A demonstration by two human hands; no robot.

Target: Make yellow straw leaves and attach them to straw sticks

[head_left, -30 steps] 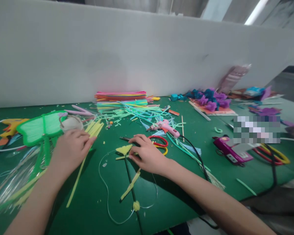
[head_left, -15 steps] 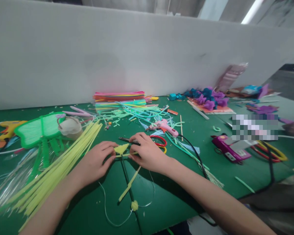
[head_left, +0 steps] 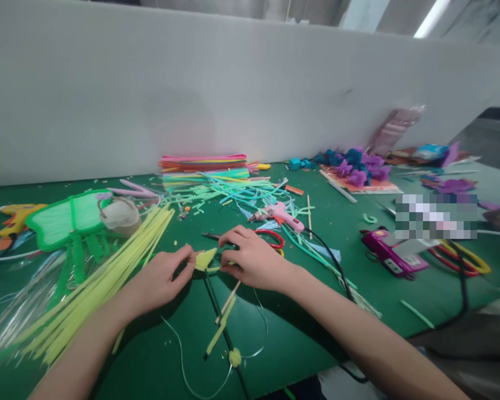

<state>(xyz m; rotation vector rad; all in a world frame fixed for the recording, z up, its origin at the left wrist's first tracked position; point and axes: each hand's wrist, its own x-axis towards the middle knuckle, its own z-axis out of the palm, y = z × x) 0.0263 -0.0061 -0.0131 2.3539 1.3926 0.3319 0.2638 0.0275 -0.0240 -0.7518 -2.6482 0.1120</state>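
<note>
My left hand [head_left: 169, 273] pinches the left edge of a small yellow shape made of pipe cleaner [head_left: 205, 259]. A yellow strip runs from this shape to my right hand [head_left: 250, 258], whose fingers are closed on its end. Below the shape, a thin dark stem [head_left: 213, 300] slants toward the table's front edge. It passes a fuzzy yellow ball [head_left: 234, 357] with a loop of clear thread [head_left: 183, 361] beside it. A wooden stick [head_left: 228, 303] and a loose yellow pipe-cleaner piece [head_left: 220, 328] lie under my right hand. Scissors [head_left: 277, 238] with red and yellow handles are partly hidden behind that hand.
Yellow pipe cleaners [head_left: 104, 289] lie in a bundle by my left forearm, near a green winged shape [head_left: 54, 222]. Beyond my hands are a pink glue gun [head_left: 283, 216] and a heap of pipe cleaners [head_left: 233, 191]. A purple device [head_left: 394, 255] sits at right.
The yellow shape has tilted and turned between my fingers. The stem's lower end and the ball have shifted slightly right and toward me. The wooden stick now shows apart from the loose yellow piece.
</note>
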